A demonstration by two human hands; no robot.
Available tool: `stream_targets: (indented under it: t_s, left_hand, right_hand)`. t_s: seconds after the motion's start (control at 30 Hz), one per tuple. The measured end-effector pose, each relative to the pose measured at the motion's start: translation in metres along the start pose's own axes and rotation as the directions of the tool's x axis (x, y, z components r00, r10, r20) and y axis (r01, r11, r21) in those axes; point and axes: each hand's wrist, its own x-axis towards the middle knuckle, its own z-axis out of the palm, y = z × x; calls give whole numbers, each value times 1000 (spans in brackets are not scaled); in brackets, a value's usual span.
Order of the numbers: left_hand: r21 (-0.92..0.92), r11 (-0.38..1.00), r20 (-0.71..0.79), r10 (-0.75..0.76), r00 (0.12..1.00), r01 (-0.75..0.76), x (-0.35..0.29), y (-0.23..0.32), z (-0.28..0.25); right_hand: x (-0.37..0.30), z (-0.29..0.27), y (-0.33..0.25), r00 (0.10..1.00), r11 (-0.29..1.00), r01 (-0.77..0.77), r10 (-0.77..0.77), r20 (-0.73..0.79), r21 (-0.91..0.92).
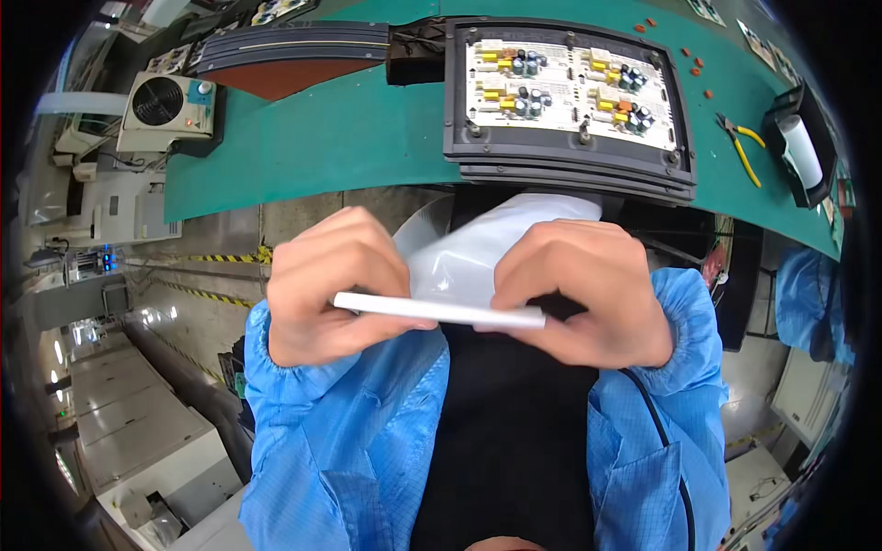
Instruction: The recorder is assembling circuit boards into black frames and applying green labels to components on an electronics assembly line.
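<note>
Both hands (333,280) (593,289) pinch a blurred white strip (446,311), its kind unclear.

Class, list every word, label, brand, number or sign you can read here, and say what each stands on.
No text can be read.
White rectangular circuit boards with dark cylindrical components: printed marks too small.
White box-shaped fan unit: any marks too small.
Thin white flat piece between the left hand and right hand: no text visible.
Black-and-yellow striped floor tape: stripes, no words visible.
</note>
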Motion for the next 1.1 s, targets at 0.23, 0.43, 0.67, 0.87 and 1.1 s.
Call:
stream_targets:
  t_s: [0.23, 0.43, 0.67, 0.87, 1.1]
  left_hand:
    - [-346, 929, -200, -210, 957, 131, -20, -22, 25]
    - [-475, 805, -138, -468, 873, 356, -29, -27, 38]
    - [-664, 618, -86, -621, 779, 420, -31, -25, 59]
    - [-682, 584, -81, -659, 748, 440, -31, -30, 66]
    - [-595, 658, -79, -619, 781, 461, -32, -32, 75]
  right_hand:
    - [4, 19, 13, 955, 933, -278, 293, -37, 227]
    - [-13, 25, 31, 912, 886, -410, 396, 107, 218]
    - [-26, 28, 30, 869, 801, -461, 494, 12, 381]
    - [-30, 18, 26, 980, 981, -172, 180, -85, 93]
    - [-25, 36, 26, 960, 972, -212, 227, -166, 102]
